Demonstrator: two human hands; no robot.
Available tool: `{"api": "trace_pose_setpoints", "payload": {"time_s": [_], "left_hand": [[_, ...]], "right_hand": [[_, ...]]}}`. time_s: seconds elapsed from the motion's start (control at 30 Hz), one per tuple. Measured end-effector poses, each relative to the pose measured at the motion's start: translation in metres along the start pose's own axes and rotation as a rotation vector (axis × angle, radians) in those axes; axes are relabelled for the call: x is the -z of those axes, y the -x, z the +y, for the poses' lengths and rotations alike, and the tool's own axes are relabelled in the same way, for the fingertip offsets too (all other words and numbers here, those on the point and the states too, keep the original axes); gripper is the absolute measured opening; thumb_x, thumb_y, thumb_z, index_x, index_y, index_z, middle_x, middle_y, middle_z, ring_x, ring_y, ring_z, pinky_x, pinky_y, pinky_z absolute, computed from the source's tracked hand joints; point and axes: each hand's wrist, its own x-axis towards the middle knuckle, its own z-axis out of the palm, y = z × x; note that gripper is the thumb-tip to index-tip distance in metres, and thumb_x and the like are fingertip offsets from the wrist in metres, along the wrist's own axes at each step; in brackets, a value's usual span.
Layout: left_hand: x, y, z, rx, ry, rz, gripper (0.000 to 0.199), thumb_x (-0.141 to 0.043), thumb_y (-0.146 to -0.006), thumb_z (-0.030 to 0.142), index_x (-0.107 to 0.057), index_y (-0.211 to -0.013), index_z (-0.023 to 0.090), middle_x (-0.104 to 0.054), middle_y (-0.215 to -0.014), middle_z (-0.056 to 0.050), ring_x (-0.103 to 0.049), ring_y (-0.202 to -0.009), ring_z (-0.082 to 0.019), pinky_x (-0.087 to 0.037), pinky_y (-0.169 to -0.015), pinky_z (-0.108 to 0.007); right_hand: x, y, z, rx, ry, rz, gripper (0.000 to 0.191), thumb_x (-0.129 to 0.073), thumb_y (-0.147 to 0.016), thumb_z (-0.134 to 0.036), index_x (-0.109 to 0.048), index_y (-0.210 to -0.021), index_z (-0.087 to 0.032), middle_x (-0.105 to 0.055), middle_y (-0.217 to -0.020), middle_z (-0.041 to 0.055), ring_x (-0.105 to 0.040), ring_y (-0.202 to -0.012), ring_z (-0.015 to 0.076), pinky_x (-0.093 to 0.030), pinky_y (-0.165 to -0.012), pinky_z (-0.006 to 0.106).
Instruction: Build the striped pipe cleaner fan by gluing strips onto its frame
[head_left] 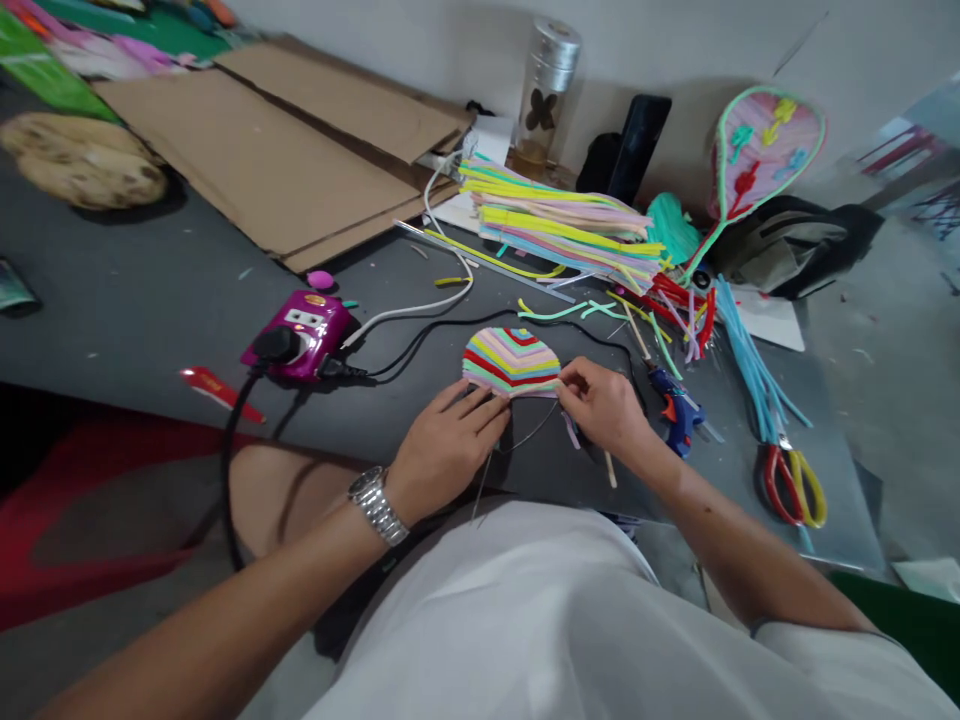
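A rounded piece of striped pipe cleaners (511,358), in red, yellow, pink, green and blue, lies on the grey table near its front edge. My left hand (454,440) rests flat with its fingers spread on the lower left edge of the piece. At the lower right corner my right hand (600,400) pinches the edge of the piece between thumb and forefinger. A thin wire (534,432) curves below the piece, between my hands. Just right of my right hand is a blue glue gun (681,412).
Bundled pipe cleaners (562,225) lie behind the piece. A purple power socket (304,335) with black cables stands left. Scissors (793,485) and blue pipe cleaners (754,370) are right. Cardboard (300,170), a bottle (547,95) and a pink racket-shaped craft (769,150) stand farther back.
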Motion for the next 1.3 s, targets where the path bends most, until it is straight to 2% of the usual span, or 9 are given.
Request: {"api": "trace_pose_setpoints", "payload": {"time_s": [0.17,0.33,0.43,0.57,0.7,0.9,1.1,1.2,1.3], "left_hand": [[0.000,0.008,-0.002,0.169,0.268,0.181,0.031,-0.050,-0.100,0.010,-0.075,-0.118,0.018,-0.076,-0.129,-0.010,-0.070,-0.123,-0.021,-0.053,-0.111,-0.046],[0.017,0.012,-0.003,0.708,0.536,0.340,0.023,-0.057,-0.096,0.020,-0.076,-0.110,0.018,-0.080,-0.113,-0.010,-0.075,-0.104,-0.020,-0.060,-0.096,-0.037],[0.025,0.005,-0.012,0.954,0.716,0.315,0.024,-0.065,-0.090,0.027,-0.074,-0.109,0.016,-0.080,-0.108,-0.010,-0.076,-0.095,-0.021,-0.062,-0.086,-0.035],[0.028,-0.015,-0.026,1.082,1.063,0.194,0.039,-0.075,-0.078,0.025,-0.068,-0.116,0.015,-0.075,-0.118,-0.012,-0.075,-0.088,-0.019,-0.061,-0.068,-0.028],[0.027,-0.034,-0.036,1.201,1.247,0.154,0.050,-0.082,-0.069,0.018,-0.062,-0.115,0.015,-0.073,-0.106,-0.009,-0.073,-0.074,-0.014,-0.057,-0.059,-0.023],[0.029,-0.040,-0.040,1.270,1.252,0.096,0.049,-0.091,-0.061,0.028,-0.071,-0.103,0.013,-0.071,-0.071,-0.001,-0.064,-0.057,-0.010,-0.040,-0.048,-0.017],[0.062,-0.035,-0.035,1.168,1.289,0.081,0.038,-0.092,-0.060,0.033,-0.076,-0.089,0.015,-0.071,-0.071,-0.001,-0.064,-0.060,-0.010,-0.045,-0.051,-0.018],[0.092,-0.032,-0.027,1.059,1.175,0.139,0.030,-0.091,-0.064,0.032,-0.076,-0.086,0.017,-0.071,-0.070,0.000,-0.062,-0.059,-0.010,-0.046,-0.050,-0.018],[0.121,-0.027,-0.017,0.997,0.990,0.230,0.025,-0.090,-0.066,0.032,-0.077,-0.084,0.020,-0.073,-0.071,0.000,-0.064,-0.060,-0.012,-0.051,-0.050,-0.020]], "right_hand": [[0.012,-0.019,0.006,0.052,0.004,-0.041,0.015,-0.064,-0.087,-0.034,-0.069,-0.088,-0.020,-0.070,-0.078,0.0022,-0.059,-0.069,0.0162,-0.039,-0.066,0.027],[0.015,-0.039,0.007,0.084,0.009,-0.065,0.012,-0.060,-0.083,-0.024,-0.068,-0.090,-0.020,-0.071,-0.086,0.0045,-0.062,-0.073,0.0181,-0.043,-0.071,0.029],[0.010,-0.051,0.007,0.027,0.054,0.002,0.022,-0.056,-0.079,-0.016,-0.068,-0.097,-0.019,-0.073,-0.088,0.0071,-0.063,-0.076,0.0211,-0.044,-0.072,0.032],[0.001,-0.064,0.005,-0.021,0.053,0.061,0.028,-0.057,-0.076,-0.016,-0.066,-0.103,-0.018,-0.072,-0.083,0.0079,-0.063,-0.078,0.0243,-0.043,-0.072,0.034],[-0.003,-0.076,0.008,-0.109,-0.078,0.061,0.025,-0.061,-0.073,-0.018,-0.066,-0.097,-0.020,-0.069,-0.078,0.0054,-0.061,-0.074,0.0234,-0.043,-0.072,0.035],[0.008,-0.077,0.002,-0.257,-0.522,-0.156,0.022,-0.066,-0.071,-0.021,-0.065,-0.093,-0.019,-0.066,-0.071,0.0005,-0.060,-0.067,0.0179,-0.045,-0.064,0.030],[0.047,-0.058,-0.008,-0.184,-0.897,-0.260,0.019,-0.064,-0.081,-0.032,-0.066,-0.097,-0.021,-0.065,-0.069,-0.0011,-0.057,-0.056,0.0142,-0.044,-0.053,0.027],[0.054,-0.035,-0.004,-0.124,-0.632,-0.317,0.011,-0.066,-0.081,-0.031,-0.063,-0.083,-0.020,-0.068,-0.068,0.0014,-0.059,-0.054,0.0150,-0.043,-0.052,0.027],[0.044,-0.004,-0.007,-0.056,-0.031,-0.376,0.015,-0.072,-0.080,-0.030,-0.063,-0.074,-0.020,-0.073,-0.075,0.0068,-0.068,-0.069,0.0211,-0.046,-0.063,0.030]]}}
